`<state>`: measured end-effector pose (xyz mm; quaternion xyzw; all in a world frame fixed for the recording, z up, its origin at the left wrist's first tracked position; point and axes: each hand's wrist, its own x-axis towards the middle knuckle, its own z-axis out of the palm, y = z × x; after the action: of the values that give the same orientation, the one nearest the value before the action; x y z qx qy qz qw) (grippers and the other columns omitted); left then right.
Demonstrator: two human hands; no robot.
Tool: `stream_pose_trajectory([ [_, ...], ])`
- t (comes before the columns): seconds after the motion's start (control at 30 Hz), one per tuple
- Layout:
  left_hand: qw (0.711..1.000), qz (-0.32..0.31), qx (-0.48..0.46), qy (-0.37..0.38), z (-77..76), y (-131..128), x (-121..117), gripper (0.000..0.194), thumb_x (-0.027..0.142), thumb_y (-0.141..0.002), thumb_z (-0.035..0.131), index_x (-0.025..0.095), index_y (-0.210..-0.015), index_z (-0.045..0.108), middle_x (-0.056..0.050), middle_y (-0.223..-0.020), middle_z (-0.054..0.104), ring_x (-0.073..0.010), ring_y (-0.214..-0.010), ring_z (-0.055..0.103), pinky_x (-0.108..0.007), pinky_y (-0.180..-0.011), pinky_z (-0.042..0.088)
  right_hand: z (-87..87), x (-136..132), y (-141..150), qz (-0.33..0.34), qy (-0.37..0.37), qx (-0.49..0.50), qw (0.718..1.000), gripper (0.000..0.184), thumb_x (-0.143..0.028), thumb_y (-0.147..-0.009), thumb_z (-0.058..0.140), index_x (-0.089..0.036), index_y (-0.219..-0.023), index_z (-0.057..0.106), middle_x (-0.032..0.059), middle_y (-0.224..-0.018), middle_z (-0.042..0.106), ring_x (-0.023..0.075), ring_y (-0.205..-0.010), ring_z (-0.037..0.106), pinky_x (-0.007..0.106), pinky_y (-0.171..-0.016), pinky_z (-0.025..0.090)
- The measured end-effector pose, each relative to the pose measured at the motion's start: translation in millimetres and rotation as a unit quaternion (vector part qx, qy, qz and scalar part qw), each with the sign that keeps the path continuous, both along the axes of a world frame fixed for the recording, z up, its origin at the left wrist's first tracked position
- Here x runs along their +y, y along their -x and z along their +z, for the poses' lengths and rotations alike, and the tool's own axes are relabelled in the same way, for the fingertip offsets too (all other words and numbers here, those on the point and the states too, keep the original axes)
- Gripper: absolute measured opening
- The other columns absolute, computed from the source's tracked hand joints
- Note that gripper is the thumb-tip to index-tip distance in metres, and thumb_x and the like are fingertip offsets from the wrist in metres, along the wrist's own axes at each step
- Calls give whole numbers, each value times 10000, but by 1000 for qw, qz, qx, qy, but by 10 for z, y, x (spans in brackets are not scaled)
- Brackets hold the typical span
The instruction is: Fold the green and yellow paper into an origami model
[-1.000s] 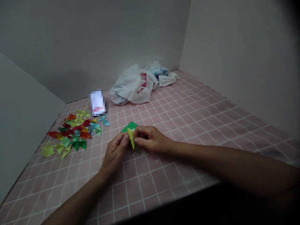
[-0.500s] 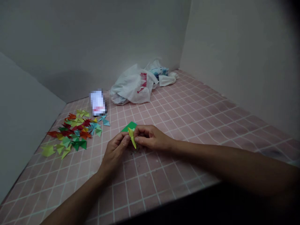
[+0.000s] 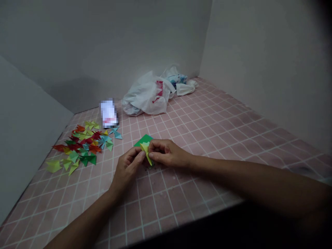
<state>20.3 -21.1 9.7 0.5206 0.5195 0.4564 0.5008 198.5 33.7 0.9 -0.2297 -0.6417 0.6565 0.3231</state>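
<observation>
A small folded piece of yellow paper (image 3: 145, 149) is held between my two hands. My left hand (image 3: 131, 160) pinches its left side with thumb and fingers. From the right, my right hand (image 3: 166, 152) grips the other side, its fingers curled and partly covering the paper. Just behind the hands, flat on the checked cloth, lies green paper (image 3: 143, 139), partly hidden by the right hand. To the left spreads a pile of folded paper butterflies (image 3: 85, 147) in red, orange, yellow, green and light blue.
The pink checked cloth (image 3: 181, 200) covers the surface, with its front edge at the lower right. A phone (image 3: 109, 113) with a lit, blurred screen stands behind the pile. White plastic bags (image 3: 147, 95) rest against the back wall. Walls rise at left, back and right.
The yellow paper has turned slightly and shows a wider face between my fingers. Both hands stay nearly in place, still gripping it.
</observation>
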Motion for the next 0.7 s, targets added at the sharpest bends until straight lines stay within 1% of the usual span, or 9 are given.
stream_pose_trajectory([
  [0.2, 999, -6, -30, 16, -1, -19, -16, 228, 375, -868, 721, 185, -990, 754, -43, -842, 706, -165, -736, 622, -280, -741, 509, -2, 5, 0, -1, 31, 9, 999, 133, -223, -836, 618, -184, -761, 516, -35, -640, 563, 83, -560, 489, 219, -520, 359],
  [0.37, 999, -13, -40, 13, -9, -16, -7, 227, 372, -864, 730, 179, -980, 761, -46, -821, 701, -166, -736, 624, -276, -731, 513, 29, 4, -5, 5, 58, 13, 998, 131, -224, -840, 619, -180, -764, 523, -44, -617, 570, 75, -524, 492, 204, -503, 362],
  [0.53, 999, -16, -51, 8, -35, -3, 10, 236, 375, -853, 741, 176, -977, 760, -59, -849, 716, -169, -727, 630, -282, -723, 523, 52, -8, -16, 12, 93, 26, 995, 149, -227, -853, 622, -175, -760, 518, -48, -601, 569, 64, -510, 490, 191, -494, 365],
  [0.7, 997, -31, -65, 4, -69, 14, 17, 200, 364, -885, 714, 191, -983, 736, -47, -867, 711, -153, -758, 628, -261, -748, 508, 24, -2, -6, 28, 104, 49, 993, 202, -297, -856, 673, -177, -792, 524, -44, -632, 587, 63, -515, 512, 188, -481, 380],
])
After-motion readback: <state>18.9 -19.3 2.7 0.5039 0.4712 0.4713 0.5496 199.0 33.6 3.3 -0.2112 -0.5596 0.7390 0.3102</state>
